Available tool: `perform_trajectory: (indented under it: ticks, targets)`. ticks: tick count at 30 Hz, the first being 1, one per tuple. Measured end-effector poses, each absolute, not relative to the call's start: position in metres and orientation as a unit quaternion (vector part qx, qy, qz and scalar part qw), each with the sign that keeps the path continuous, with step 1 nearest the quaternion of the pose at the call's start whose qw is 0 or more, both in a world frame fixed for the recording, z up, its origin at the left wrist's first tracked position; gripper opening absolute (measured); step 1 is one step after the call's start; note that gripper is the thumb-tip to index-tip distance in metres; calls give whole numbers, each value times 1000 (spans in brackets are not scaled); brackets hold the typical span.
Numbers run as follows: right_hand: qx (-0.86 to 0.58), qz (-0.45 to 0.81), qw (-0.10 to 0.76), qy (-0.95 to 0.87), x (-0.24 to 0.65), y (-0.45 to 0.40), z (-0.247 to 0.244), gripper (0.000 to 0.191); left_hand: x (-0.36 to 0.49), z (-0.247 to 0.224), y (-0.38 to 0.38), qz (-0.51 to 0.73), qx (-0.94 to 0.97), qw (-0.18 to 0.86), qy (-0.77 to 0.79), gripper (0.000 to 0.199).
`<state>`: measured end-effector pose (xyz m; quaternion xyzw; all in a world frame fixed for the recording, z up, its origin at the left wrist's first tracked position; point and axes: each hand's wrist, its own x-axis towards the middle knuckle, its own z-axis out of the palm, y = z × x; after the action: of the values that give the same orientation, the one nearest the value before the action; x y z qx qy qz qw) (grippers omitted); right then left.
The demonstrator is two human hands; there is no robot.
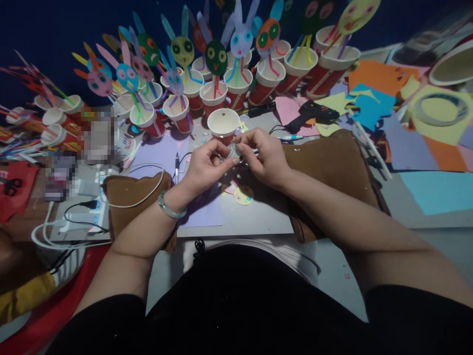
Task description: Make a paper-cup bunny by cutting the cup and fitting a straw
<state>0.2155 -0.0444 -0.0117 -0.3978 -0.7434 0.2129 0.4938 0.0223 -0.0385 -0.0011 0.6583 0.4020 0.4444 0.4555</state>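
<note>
My left hand (pixel 206 166) and my right hand (pixel 264 157) meet over the middle of the table, with the fingers of both closed in a pinch. Between them is a small whitish translucent thing (pixel 233 152), perhaps clear tape; its kind is partly hidden by my fingers. Just behind my fingertips stands an upright paper cup (pixel 223 121) with nothing sticking out of it. Below my hands, a round yellow paper face (pixel 244 195) with a pink piece beside it lies on the tabletop. A pen (pixel 177 167) rests on purple paper left of my left hand.
Several red-and-white cups (pixel 238 81) with paper rabbit faces on bent straws line the back. A black glue gun (pixel 314 113), coloured paper (pixel 417 143) and a tape roll (pixel 441 109) lie right. Brown cushions (pixel 328 172) flank my forearms; cables and a power strip (pixel 98 212) are left.
</note>
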Motion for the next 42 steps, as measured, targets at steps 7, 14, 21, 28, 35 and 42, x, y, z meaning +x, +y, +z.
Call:
perform_trajectory:
  ticks: [7, 14, 21, 28, 35, 42]
  targets:
    - [-418, 308, 543, -660, 212, -40, -9, 50, 24, -1, -40, 440, 624, 522, 380, 59]
    - [-390, 433, 558, -590, 212, -36, -3, 55, 24, 3, -41, 454, 621, 529, 357, 53]
    - [-398, 413, 590, -567, 215, -34, -4, 50, 24, 6, -40, 447, 607, 551, 358, 54]
    - [-401, 274, 628, -608, 216, -46, -4, 22, 24, 19, -43, 415, 547, 632, 360, 56]
    - [-352, 215, 626, -662, 220, -45, -9, 13, 22, 29, -43, 371, 490, 705, 355, 56]
    - [-377, 269, 631, -622, 215, -55, 0, 27, 15, 21, -34, 360, 477, 734, 323, 53]
